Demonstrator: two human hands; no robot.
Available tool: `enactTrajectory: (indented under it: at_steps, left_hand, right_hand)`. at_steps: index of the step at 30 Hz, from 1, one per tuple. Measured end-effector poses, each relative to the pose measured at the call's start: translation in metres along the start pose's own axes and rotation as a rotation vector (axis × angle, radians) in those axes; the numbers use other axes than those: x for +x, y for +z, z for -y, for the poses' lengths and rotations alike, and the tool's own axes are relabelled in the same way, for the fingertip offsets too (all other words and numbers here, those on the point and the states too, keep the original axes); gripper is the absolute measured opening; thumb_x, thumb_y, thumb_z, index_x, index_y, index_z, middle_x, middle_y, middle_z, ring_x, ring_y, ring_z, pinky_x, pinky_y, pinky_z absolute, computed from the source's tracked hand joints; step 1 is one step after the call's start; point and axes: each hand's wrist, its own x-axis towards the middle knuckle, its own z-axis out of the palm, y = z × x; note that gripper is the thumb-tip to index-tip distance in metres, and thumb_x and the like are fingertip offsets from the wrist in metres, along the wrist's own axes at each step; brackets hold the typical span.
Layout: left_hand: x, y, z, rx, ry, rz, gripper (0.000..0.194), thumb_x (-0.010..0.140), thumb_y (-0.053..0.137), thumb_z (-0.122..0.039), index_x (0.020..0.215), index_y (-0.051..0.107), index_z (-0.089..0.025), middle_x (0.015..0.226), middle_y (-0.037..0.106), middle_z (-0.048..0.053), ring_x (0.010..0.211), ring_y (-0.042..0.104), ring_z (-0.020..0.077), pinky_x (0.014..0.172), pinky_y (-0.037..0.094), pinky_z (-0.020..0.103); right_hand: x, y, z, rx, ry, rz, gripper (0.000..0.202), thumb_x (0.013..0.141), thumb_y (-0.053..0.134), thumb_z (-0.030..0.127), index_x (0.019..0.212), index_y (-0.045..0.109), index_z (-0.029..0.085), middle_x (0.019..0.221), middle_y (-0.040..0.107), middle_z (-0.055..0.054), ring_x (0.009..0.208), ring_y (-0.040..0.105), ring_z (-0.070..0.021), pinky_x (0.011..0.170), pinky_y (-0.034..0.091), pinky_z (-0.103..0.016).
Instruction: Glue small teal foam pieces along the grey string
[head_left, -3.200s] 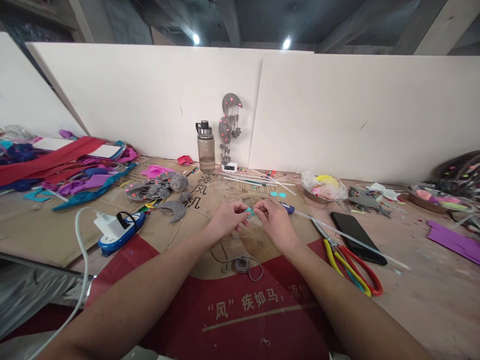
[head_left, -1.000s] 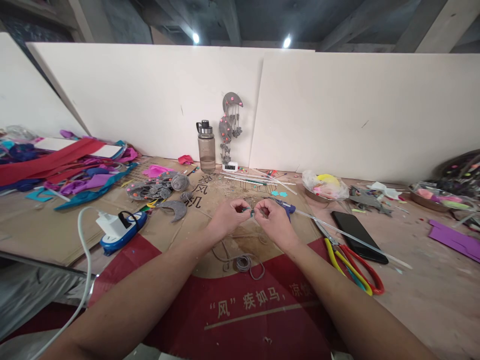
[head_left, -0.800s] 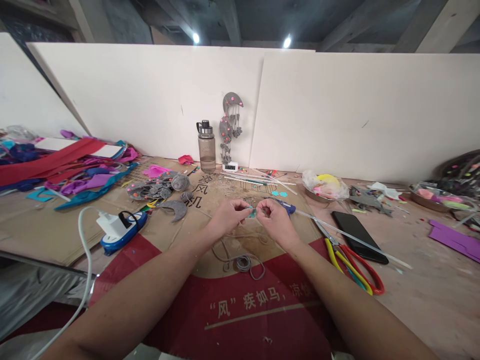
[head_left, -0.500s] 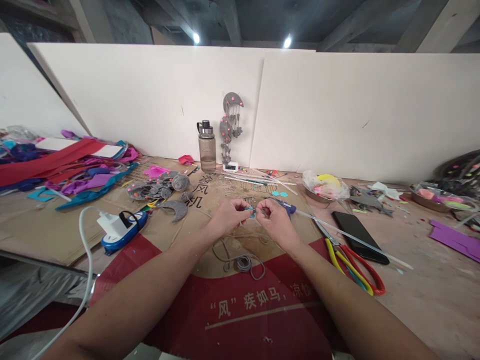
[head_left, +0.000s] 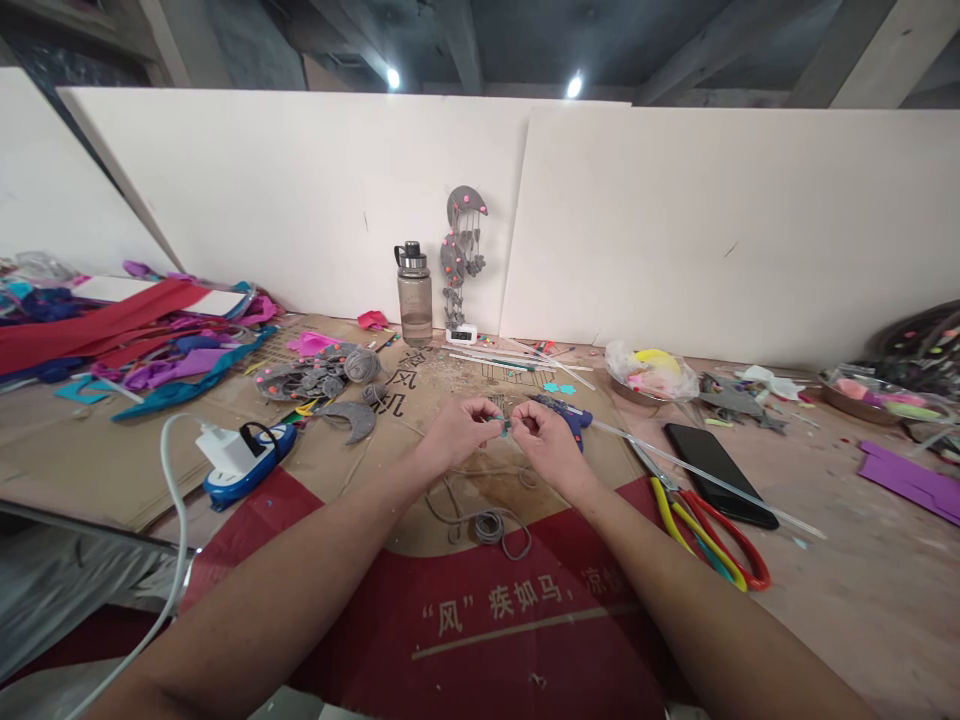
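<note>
Between the fingertips of both hands, above the cardboard, is a small teal piece (head_left: 505, 429), mostly covered by the fingers. My left hand (head_left: 461, 432) pinches it from the left, thumb against forefinger. From the other side my right hand (head_left: 553, 445) has its fingers closed in a pinch at the piece's edge. Below the hands lies a loose coil of grey cord (head_left: 489, 526). A blue glue gun (head_left: 576, 418) rests partly hidden behind my right hand. Two teal flower-shaped cutouts (head_left: 559, 388) lie just beyond it.
On the right are scissors with red and yellow handles (head_left: 720, 535), a black phone (head_left: 720, 475) and a wrapped bowl (head_left: 649, 390). At left sit a blue power strip (head_left: 251, 468), grey felt pieces (head_left: 311, 375) and coloured cloth (head_left: 150, 330). A bottle (head_left: 415, 300) stands behind.
The fingers of my right hand have shifted slightly at the teal piece, and less teal shows between the hands. The things on the table have stayed in place.
</note>
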Motion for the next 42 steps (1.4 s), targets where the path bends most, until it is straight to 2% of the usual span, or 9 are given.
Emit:
enactTrajectory:
  at_steps: [4, 8, 14, 20, 26, 30, 42]
  left_hand:
    - [0.004, -0.003, 0.005, -0.022, -0.043, 0.068, 0.017, 0.067, 0.063, -0.031, 0.071, 0.061, -0.014, 0.051, 0.048, -0.006, 0.046, 0.039, 0.0057, 0.047, 0.029, 0.020]
    - [0.009, -0.009, 0.013, -0.073, -0.103, 0.139, 0.025, 0.071, 0.063, -0.036, 0.082, 0.064, -0.014, 0.055, 0.056, -0.002, 0.045, 0.045, 0.0072, 0.046, 0.034, 0.021]
    - [0.009, -0.014, 0.016, 0.017, -0.034, 0.169, 0.022, 0.073, 0.060, -0.035, 0.080, 0.066, -0.014, 0.057, 0.056, -0.002, 0.046, 0.044, 0.0071, 0.046, 0.033, 0.020]
    - [0.005, -0.010, 0.008, 0.183, -0.024, 0.113, 0.023, 0.067, 0.060, -0.033, 0.078, 0.066, -0.014, 0.054, 0.053, -0.004, 0.049, 0.043, 0.0084, 0.048, 0.031, 0.021]
    - [0.007, -0.010, 0.007, 0.172, 0.052, 0.000, 0.018, 0.064, 0.060, -0.030, 0.071, 0.066, -0.014, 0.063, 0.057, -0.002, 0.058, 0.044, 0.0096, 0.056, 0.034, 0.023]
    - [0.007, -0.010, 0.007, 0.163, 0.063, 0.004, 0.016, 0.064, 0.060, -0.028, 0.070, 0.067, -0.014, 0.065, 0.060, -0.001, 0.062, 0.048, 0.0109, 0.059, 0.036, 0.023]
    - [0.004, -0.007, 0.005, 0.159, 0.102, 0.021, 0.011, 0.066, 0.058, -0.023, 0.069, 0.066, -0.016, 0.063, 0.060, -0.002, 0.061, 0.050, 0.0113, 0.061, 0.037, 0.024]
  right_hand:
    - [0.002, -0.002, 0.000, 0.019, 0.022, 0.002, 0.011, 0.074, 0.049, 0.031, 0.068, 0.048, 0.021, 0.062, 0.040, 0.004, 0.059, 0.034, -0.0114, 0.055, 0.030, -0.026]
    - [0.002, -0.007, 0.000, 0.025, 0.028, 0.014, 0.014, 0.074, 0.050, 0.034, 0.069, 0.048, 0.021, 0.062, 0.041, 0.004, 0.058, 0.035, -0.0112, 0.054, 0.030, -0.025]
    - [0.000, -0.010, 0.000, -0.055, -0.030, 0.024, 0.008, 0.076, 0.049, 0.027, 0.071, 0.050, 0.021, 0.062, 0.042, 0.004, 0.059, 0.037, -0.0115, 0.056, 0.032, -0.024]
    - [-0.004, -0.011, 0.006, -0.203, -0.166, 0.031, 0.006, 0.077, 0.049, 0.016, 0.073, 0.050, 0.021, 0.071, 0.051, 0.002, 0.066, 0.044, -0.0132, 0.064, 0.035, -0.026]
    - [-0.004, -0.013, 0.012, -0.206, -0.193, 0.043, 0.011, 0.089, 0.049, 0.024, 0.082, 0.056, 0.019, 0.078, 0.053, -0.001, 0.073, 0.047, -0.0153, 0.068, 0.036, -0.028]
    - [-0.004, -0.014, 0.013, -0.191, -0.207, 0.039, 0.009, 0.088, 0.051, 0.023, 0.084, 0.058, 0.019, 0.080, 0.054, -0.002, 0.074, 0.048, -0.0154, 0.068, 0.037, -0.027]
    - [-0.007, -0.013, 0.017, -0.226, -0.204, 0.060, 0.018, 0.094, 0.044, 0.026, 0.077, 0.049, 0.021, 0.080, 0.052, -0.002, 0.078, 0.049, -0.0166, 0.071, 0.037, -0.029]
